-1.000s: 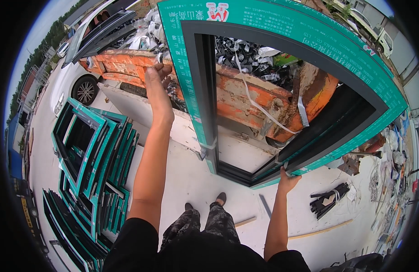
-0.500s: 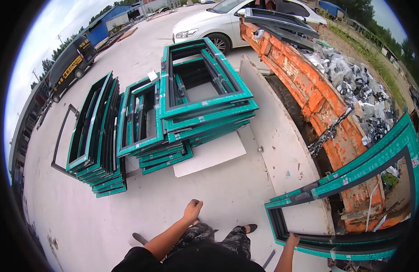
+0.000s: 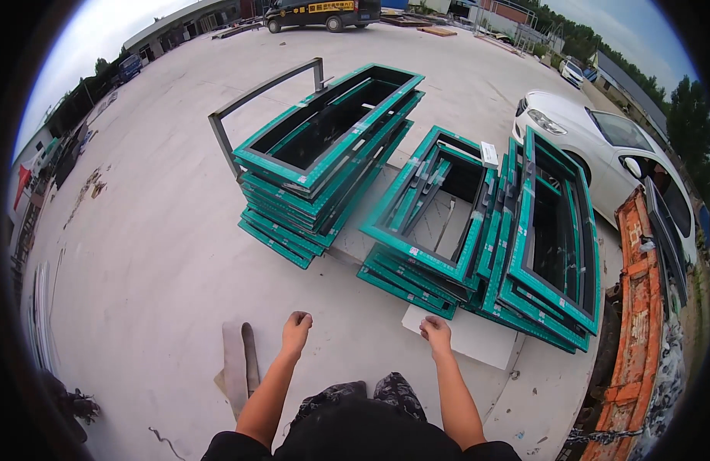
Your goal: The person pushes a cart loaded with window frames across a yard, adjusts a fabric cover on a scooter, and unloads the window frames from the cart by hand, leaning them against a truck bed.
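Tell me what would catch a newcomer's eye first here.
Tall stacks of teal-wrapped rectangular window frames fill the middle of the pale concrete yard. A white car is parked at right beside a rusty orange metal bin. Both bare hands, left and right, hang empty in front.

A big grey concrete yard (image 3: 162,230) lies under a bright cloudy sky, with a white car (image 3: 601,146) parked at the right, a dark van (image 3: 316,14) far back, low buildings (image 3: 178,27) and green trees (image 3: 685,100).
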Motion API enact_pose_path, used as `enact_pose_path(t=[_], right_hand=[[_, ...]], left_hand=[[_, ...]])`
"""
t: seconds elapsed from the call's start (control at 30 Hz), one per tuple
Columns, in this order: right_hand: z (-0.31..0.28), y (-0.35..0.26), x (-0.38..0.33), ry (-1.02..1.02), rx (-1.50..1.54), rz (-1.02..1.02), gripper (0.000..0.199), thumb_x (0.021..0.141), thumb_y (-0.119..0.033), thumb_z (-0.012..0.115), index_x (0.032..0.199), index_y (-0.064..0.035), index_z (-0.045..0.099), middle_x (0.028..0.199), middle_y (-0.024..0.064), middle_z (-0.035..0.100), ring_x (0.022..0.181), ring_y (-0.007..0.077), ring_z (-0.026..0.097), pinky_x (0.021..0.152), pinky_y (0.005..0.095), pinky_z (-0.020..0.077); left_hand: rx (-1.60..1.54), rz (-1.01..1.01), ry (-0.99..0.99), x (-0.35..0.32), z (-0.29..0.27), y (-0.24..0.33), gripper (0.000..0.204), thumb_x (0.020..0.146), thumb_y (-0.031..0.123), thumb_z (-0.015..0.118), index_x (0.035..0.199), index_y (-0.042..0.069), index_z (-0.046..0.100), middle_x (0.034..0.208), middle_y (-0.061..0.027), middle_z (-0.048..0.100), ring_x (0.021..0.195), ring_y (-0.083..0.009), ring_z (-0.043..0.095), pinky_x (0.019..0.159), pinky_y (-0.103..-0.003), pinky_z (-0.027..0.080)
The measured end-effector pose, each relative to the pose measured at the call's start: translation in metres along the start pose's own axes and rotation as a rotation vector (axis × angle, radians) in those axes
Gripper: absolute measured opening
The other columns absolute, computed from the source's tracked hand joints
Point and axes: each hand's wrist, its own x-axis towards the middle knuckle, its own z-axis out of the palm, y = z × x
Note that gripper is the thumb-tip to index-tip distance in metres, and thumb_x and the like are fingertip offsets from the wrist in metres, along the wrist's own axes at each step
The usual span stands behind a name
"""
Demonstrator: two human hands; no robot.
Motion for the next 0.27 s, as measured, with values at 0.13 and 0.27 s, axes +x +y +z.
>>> enact_pose_path(t=[0.13, 0.27], right_hand=[[0.063, -0.010, 0.035, -0.209, -0.022, 0.087, 0.028, 0.082, -0.013, 0.066, 0.104, 0.0010, 0.058, 0.090, 0.0078, 0.062, 0.078, 0.0154, 0.063, 0.066, 0.0257, 0.0536], [0.096, -0.020, 0.069, -0.269, -0.055, 0.160, 0.026, 0.082, -0.013, 0.067, 0.102, 0.0010, 0.059, 0.088, 0.0086, 0.063, 0.076, 0.0154, 0.063, 0.065, 0.0260, 0.0540]], left_hand=[[-0.110, -0.137, 0.124, 0.000, -0.030, 0.005, 0.031, 0.087, 0.027, 0.056, 0.107, 0.002, 0.055, 0.095, -0.0070, 0.062, 0.090, -0.0154, 0.060, 0.077, -0.032, 0.047], [-0.128, -0.217, 0.149, 0.019, -0.038, 0.012, 0.032, 0.087, 0.027, 0.057, 0.109, 0.003, 0.055, 0.097, -0.0077, 0.062, 0.092, -0.0176, 0.060, 0.079, -0.033, 0.049]])
